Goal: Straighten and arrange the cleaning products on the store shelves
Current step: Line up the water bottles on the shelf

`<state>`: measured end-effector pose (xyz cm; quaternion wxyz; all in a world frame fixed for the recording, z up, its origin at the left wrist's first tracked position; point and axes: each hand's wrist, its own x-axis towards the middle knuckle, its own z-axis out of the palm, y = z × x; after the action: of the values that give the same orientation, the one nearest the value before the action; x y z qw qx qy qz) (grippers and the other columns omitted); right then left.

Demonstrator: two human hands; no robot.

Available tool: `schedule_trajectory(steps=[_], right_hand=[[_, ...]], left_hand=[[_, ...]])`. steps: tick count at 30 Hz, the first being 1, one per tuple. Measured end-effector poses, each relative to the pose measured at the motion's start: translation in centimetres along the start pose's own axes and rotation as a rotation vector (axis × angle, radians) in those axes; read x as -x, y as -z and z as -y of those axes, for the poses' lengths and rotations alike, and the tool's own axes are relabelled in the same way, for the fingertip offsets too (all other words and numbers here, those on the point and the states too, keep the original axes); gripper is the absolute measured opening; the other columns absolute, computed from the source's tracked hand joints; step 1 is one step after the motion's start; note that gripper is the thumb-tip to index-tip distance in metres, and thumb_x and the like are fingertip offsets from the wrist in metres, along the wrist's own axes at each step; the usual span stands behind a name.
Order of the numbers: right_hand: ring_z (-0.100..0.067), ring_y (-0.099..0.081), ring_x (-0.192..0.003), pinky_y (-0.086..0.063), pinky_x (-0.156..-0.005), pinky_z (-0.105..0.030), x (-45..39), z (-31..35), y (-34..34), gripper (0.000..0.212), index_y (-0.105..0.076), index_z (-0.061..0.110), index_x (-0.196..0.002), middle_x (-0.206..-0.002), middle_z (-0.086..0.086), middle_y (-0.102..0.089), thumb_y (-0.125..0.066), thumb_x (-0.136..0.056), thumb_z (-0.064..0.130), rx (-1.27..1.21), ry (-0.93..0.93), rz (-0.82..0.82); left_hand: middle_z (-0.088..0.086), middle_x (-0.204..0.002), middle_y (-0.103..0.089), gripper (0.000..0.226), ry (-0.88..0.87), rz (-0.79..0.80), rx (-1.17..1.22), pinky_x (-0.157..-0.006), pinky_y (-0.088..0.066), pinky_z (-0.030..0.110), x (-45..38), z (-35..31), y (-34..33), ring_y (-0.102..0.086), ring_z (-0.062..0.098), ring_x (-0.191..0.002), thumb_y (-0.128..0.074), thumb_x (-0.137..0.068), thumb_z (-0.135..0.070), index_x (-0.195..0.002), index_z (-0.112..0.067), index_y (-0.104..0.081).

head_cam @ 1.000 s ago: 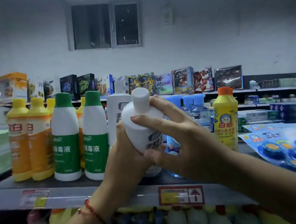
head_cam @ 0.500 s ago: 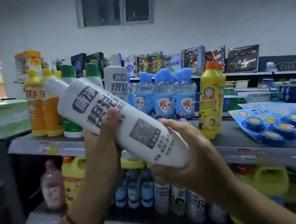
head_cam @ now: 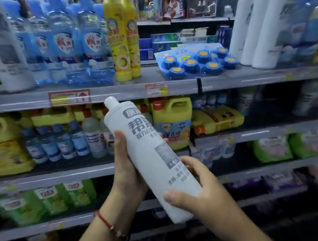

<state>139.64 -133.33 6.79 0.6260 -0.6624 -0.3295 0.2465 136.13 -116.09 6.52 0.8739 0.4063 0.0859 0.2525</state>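
Your left hand (head_cam: 127, 165) and right hand (head_cam: 195, 191) both grip the white bottle (head_cam: 153, 158). It's tilted, cap up-left. The matching white bottles (head_cam: 261, 28) stand upper right.

The white bottle (head_cam: 149, 158) is showing large grey characters down its front, reading 帮洁 as far as they can be made out, under a boxed logo too blurred to read; a smaller line beneath is beginning 强力, and the fine print lower down is not legible. The two tall yellow bottles (head_cam: 122, 38) on the top shelf are carrying a red brand mark that is looking like 白猫. The clear blue bottles (head_cam: 77, 43) beside them are displaying a red shield with a character resembling 雕. The price tags (head_cam: 69, 97) along the shelf edge are too blurred to read, one showing a red upward arrow.
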Motion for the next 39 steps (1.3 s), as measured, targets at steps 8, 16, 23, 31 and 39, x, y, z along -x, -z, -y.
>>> schedule_trajectory(steps=[8, 16, 23, 31, 39], right_hand=[[-0.026, -0.072, -0.103, -0.057, -0.084, -0.035, 5.3, -6.1, 3.9, 0.087, -0.059, 0.010, -0.131, -0.116, -0.016, -0.074, -0.088, -0.051, 0.026, -0.539, -0.191, -0.042], [-0.045, -0.062, -0.113, -0.046, -0.100, -0.055, 9.3, -10.2, 10.3, 0.091, -0.059, -0.008, -0.132, -0.121, -0.034, -0.064, -0.091, -0.061, 0.039, -1.002, -0.401, -0.016], [-0.001, -0.069, -0.098, -0.058, -0.089, -0.036, 10.8, -7.8, 15.8, 0.068, -0.057, 0.049, -0.118, -0.108, 0.020, -0.072, -0.088, -0.057, 0.051, 0.092, -0.276, -0.463], [0.000, -0.062, -0.085, -0.051, -0.064, -0.022, 13.1, -9.9, 19.7, 0.063, -0.052, 0.041, -0.114, -0.101, 0.018, -0.063, -0.083, -0.062, 0.059, 0.531, -0.422, -0.669], [-0.003, -0.060, -0.082, -0.056, -0.070, -0.030, 12.8, -11.5, 28.7, 0.048, -0.047, 0.041, -0.105, -0.097, 0.014, -0.058, -0.070, -0.066, 0.057, 0.620, -0.543, -0.639]], left_hand=[[0.004, -0.115, -0.072, 0.059, 0.058, 0.293, -0.654, -0.075, -0.062, 0.043, 2.0, 5.2, -8.9, -0.073, 0.019, -0.091, -0.068, -0.079, -0.062, -0.129, -0.032, -0.060], [-0.029, -0.145, -0.039, 0.119, -0.022, 0.579, -1.237, -0.094, -0.053, 0.032, 3.8, 11.1, -14.1, -0.053, -0.003, -0.119, -0.079, -0.076, -0.062, -0.152, -0.059, 0.014], [-0.007, -0.128, -0.069, 0.073, 0.144, 0.483, -0.821, -0.097, -0.057, 0.047, 3.6, 15.0, -14.5, -0.069, 0.013, -0.115, -0.081, -0.084, -0.030, -0.144, -0.031, -0.040], [-0.003, -0.110, -0.076, 0.055, 0.423, 0.468, -0.682, -0.070, -0.063, 0.033, 3.7, 22.3, -15.9, -0.076, 0.017, -0.097, -0.077, -0.088, -0.017, -0.131, -0.029, -0.044], [0.012, -0.109, -0.076, 0.038, 0.451, 0.500, -0.632, -0.081, -0.063, 0.049, -1.0, 30.9, -21.1, -0.075, 0.033, -0.100, -0.075, -0.087, -0.019, -0.119, -0.016, -0.054]])
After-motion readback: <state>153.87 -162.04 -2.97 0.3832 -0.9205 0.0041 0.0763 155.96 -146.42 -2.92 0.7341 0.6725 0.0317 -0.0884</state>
